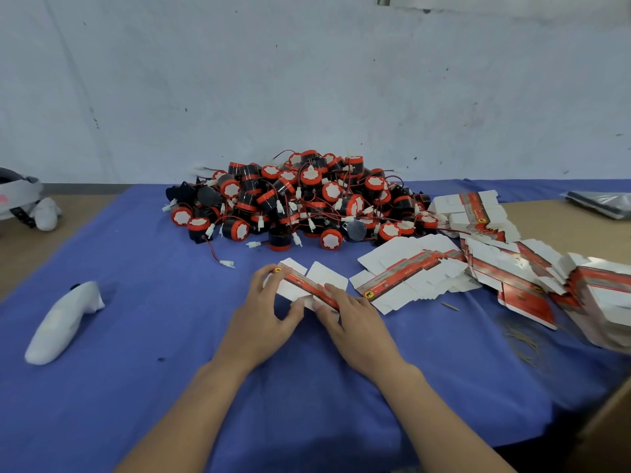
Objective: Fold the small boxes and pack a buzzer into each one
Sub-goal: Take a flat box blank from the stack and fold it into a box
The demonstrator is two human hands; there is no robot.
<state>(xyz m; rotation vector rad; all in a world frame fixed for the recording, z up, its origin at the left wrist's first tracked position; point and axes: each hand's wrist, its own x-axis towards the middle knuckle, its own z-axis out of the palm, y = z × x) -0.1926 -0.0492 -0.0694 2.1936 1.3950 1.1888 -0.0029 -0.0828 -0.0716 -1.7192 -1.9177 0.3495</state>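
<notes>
A flat red-and-white box blank (316, 280) lies on the blue cloth in front of me, white flaps spread at its far side. My left hand (269, 310) grips its left end, fingers over the red strip and thumb below. My right hand (351, 319) grips its right part the same way. Behind it rises a big pile of black-and-red buzzers (300, 199) with red wires and white plugs.
Several flat box blanks (409, 271) fan out to the right, with thicker stacks (532, 285) beyond. A white controller-like object (61, 322) lies at the left. Rubber bands (522, 339) are scattered at the right. The blue cloth (136, 387) covers a table against a white wall.
</notes>
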